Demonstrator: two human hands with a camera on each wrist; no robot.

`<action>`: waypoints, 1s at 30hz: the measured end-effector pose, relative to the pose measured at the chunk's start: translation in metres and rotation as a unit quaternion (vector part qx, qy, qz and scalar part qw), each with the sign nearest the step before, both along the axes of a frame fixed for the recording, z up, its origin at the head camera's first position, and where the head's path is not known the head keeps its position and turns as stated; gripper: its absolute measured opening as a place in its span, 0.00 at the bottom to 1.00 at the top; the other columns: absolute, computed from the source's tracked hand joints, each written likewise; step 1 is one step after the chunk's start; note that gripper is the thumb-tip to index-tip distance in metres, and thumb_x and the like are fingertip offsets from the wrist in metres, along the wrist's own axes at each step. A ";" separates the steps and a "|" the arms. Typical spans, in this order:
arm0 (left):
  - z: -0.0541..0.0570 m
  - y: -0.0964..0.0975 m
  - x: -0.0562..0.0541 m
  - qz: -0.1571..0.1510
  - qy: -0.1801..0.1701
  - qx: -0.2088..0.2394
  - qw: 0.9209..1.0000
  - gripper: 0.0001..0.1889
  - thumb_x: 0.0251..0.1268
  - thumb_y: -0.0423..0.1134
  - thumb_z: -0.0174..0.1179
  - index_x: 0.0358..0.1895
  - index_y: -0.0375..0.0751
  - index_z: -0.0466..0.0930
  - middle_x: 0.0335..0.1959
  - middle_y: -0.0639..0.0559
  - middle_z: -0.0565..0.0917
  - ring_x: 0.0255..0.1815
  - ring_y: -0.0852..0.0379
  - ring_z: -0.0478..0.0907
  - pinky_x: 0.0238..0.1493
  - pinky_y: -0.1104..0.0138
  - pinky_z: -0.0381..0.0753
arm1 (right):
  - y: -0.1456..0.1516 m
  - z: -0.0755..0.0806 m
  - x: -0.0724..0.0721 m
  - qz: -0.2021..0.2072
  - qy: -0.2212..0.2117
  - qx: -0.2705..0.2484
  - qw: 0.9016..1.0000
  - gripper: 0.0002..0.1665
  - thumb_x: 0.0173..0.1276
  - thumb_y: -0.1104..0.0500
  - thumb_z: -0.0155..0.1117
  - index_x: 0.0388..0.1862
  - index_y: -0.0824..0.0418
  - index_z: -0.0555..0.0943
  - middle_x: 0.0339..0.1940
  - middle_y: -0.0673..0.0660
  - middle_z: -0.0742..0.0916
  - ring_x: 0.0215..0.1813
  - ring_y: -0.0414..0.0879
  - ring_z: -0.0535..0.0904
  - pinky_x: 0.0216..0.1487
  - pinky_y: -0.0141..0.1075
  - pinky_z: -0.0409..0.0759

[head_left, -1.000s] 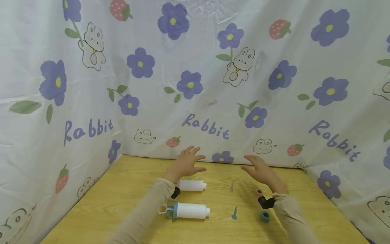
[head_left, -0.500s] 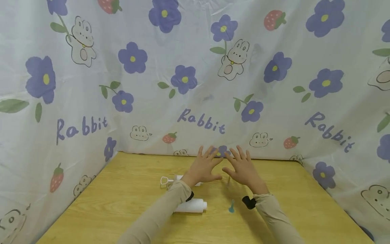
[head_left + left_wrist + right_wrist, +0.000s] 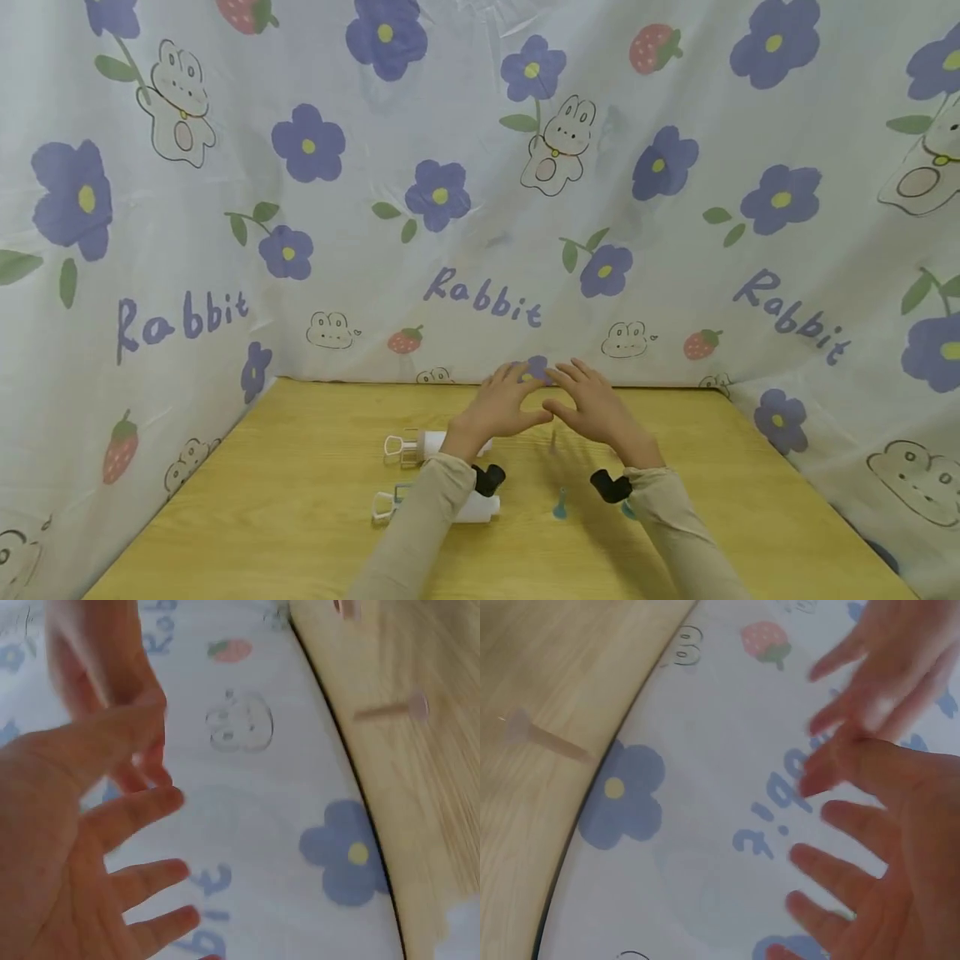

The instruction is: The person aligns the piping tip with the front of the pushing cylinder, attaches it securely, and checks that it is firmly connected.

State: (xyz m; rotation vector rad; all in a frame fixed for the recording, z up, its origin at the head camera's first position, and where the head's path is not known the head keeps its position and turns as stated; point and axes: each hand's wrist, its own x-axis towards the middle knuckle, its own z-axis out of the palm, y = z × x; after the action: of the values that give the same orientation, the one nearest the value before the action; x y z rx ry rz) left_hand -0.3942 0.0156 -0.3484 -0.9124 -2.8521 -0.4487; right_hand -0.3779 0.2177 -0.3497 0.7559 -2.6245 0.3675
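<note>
My left hand [image 3: 500,407] and right hand [image 3: 596,408] are raised over the far part of the table, thumbs close together, fingers loosely bent and holding nothing. Below and left of them lie two white cylinders on their sides. The nearer cylinder [image 3: 480,507] has a teal frame and a white loop handle [image 3: 383,506]. The farther one [image 3: 432,444], partly behind my left hand, has a pinkish frame end and a similar loop. A small teal spike on a round base [image 3: 560,505] stands to their right; behind it is a pale pink spike [image 3: 547,739].
A teal ring-shaped piece [image 3: 628,510] shows partly behind my right wrist. Wooden tabletop [image 3: 285,517] stretches around these things. A patterned cloth [image 3: 360,250] with flowers and rabbits hangs along the table's back and sides.
Both hands have come inward from apart until they nearly meet, and their fingers have bent a little more. The head view has shifted slightly. The things on the table lie as before.
</note>
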 end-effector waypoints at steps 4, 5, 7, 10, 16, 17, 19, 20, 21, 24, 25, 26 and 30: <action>0.003 0.014 -0.008 -0.034 -0.055 -0.009 0.998 0.32 0.71 0.62 0.55 0.73 0.54 0.68 0.79 0.47 0.61 0.80 0.42 0.55 0.76 0.44 0.60 | 0.010 0.006 -0.001 -0.012 -0.069 -0.009 0.998 0.35 0.76 0.46 0.58 0.74 0.62 0.68 0.73 0.68 0.72 0.76 0.68 0.62 0.72 0.65 0.62; 0.002 0.017 -0.011 -0.043 -0.077 -0.003 0.996 0.32 0.71 0.61 0.55 0.73 0.53 0.68 0.78 0.48 0.63 0.79 0.44 0.58 0.75 0.46 0.62 | 0.013 0.007 -0.001 -0.018 -0.093 -0.010 0.995 0.34 0.76 0.46 0.57 0.74 0.62 0.68 0.73 0.68 0.72 0.75 0.68 0.63 0.71 0.65 0.64; -0.003 0.023 -0.016 -0.051 -0.121 0.012 0.991 0.31 0.71 0.60 0.56 0.72 0.50 0.70 0.75 0.49 0.68 0.75 0.45 0.65 0.72 0.49 0.69 | 0.020 0.007 -0.001 -0.027 -0.145 -0.011 0.989 0.33 0.77 0.46 0.55 0.74 0.63 0.68 0.72 0.68 0.73 0.74 0.67 0.65 0.70 0.63 0.66; -0.012 0.029 -0.020 -0.035 -0.162 0.032 0.986 0.30 0.71 0.58 0.57 0.70 0.47 0.72 0.71 0.48 0.73 0.69 0.47 0.73 0.67 0.51 0.74 | 0.028 0.008 0.000 -0.037 -0.214 -0.015 0.976 0.32 0.78 0.45 0.54 0.72 0.64 0.70 0.71 0.69 0.73 0.71 0.67 0.69 0.68 0.61 0.70; -0.032 0.044 -0.015 0.052 -0.222 0.082 0.970 0.29 0.69 0.57 0.60 0.65 0.43 0.75 0.66 0.43 0.77 0.60 0.41 0.78 0.58 0.47 0.80 | 0.045 0.008 -0.004 -0.061 -0.299 0.012 0.952 0.32 0.77 0.43 0.54 0.67 0.66 0.73 0.67 0.71 0.77 0.65 0.66 0.75 0.62 0.60 0.75; -0.035 0.046 -0.013 0.068 -0.238 0.098 0.964 0.29 0.69 0.57 0.60 0.65 0.42 0.75 0.65 0.43 0.77 0.57 0.40 0.79 0.56 0.47 0.80 | 0.049 0.007 -0.005 -0.066 -0.308 0.018 0.949 0.32 0.77 0.43 0.55 0.67 0.66 0.73 0.67 0.70 0.77 0.65 0.66 0.75 0.63 0.59 0.75; -0.040 0.050 -0.008 0.098 -0.262 0.137 0.950 0.30 0.68 0.57 0.61 0.66 0.41 0.74 0.63 0.42 0.78 0.53 0.40 0.80 0.52 0.47 0.81 | 0.056 0.006 -0.006 -0.079 -0.326 0.027 0.942 0.34 0.76 0.42 0.55 0.67 0.66 0.73 0.69 0.70 0.75 0.67 0.67 0.73 0.64 0.60 0.73; -0.042 0.052 -0.005 0.111 -0.269 0.155 0.944 0.31 0.68 0.57 0.61 0.66 0.41 0.73 0.63 0.42 0.78 0.51 0.39 0.81 0.51 0.47 0.82 | 0.060 0.005 -0.006 -0.084 -0.332 0.028 0.939 0.34 0.76 0.42 0.55 0.67 0.66 0.74 0.69 0.69 0.75 0.68 0.67 0.72 0.64 0.60 0.73; -0.045 0.054 -0.004 0.119 -0.267 0.167 0.942 0.31 0.68 0.56 0.62 0.67 0.41 0.72 0.63 0.41 0.79 0.51 0.40 0.81 0.51 0.48 0.82 | 0.063 0.004 -0.006 -0.090 -0.338 0.025 0.936 0.34 0.76 0.42 0.55 0.67 0.66 0.74 0.70 0.69 0.75 0.68 0.67 0.72 0.64 0.60 0.73; -0.054 0.060 0.001 0.137 -0.242 0.177 0.944 0.30 0.67 0.52 0.64 0.66 0.40 0.72 0.60 0.42 0.81 0.52 0.42 0.80 0.52 0.48 0.81 | 0.071 0.001 -0.006 -0.102 -0.345 0.017 0.933 0.33 0.74 0.43 0.57 0.66 0.66 0.74 0.70 0.70 0.74 0.67 0.68 0.73 0.61 0.60 0.75; -0.056 0.062 0.001 0.141 -0.232 0.172 0.947 0.28 0.66 0.51 0.65 0.63 0.40 0.75 0.57 0.42 0.82 0.52 0.43 0.81 0.51 0.49 0.81 | 0.073 -0.002 -0.006 -0.109 -0.349 0.009 0.931 0.33 0.74 0.45 0.58 0.67 0.66 0.74 0.70 0.70 0.74 0.66 0.67 0.74 0.60 0.59 0.76; -0.059 0.064 0.000 0.143 -0.223 0.167 0.950 0.24 0.66 0.49 0.65 0.60 0.39 0.77 0.55 0.43 0.83 0.50 0.44 0.81 0.50 0.50 0.81 | 0.074 -0.004 -0.007 -0.116 -0.351 0.001 0.929 0.33 0.73 0.46 0.60 0.67 0.66 0.73 0.70 0.70 0.73 0.65 0.67 0.74 0.60 0.58 0.77; -0.066 0.071 -0.006 0.151 -0.194 0.147 0.958 0.11 0.66 0.42 0.67 0.45 0.41 0.81 0.43 0.49 0.84 0.40 0.51 0.79 0.40 0.57 0.79 | 0.079 -0.016 -0.011 -0.166 -0.366 -0.012 0.915 0.36 0.69 0.49 0.66 0.70 0.65 0.71 0.69 0.69 0.75 0.62 0.65 0.76 0.56 0.55 0.80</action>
State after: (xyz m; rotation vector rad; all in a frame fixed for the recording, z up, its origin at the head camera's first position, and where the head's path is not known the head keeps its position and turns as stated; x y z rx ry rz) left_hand -0.4000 0.0867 -0.4140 -0.3556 -3.0595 -1.0785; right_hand -0.3894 0.2971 -0.3656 0.1412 -3.3539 0.6855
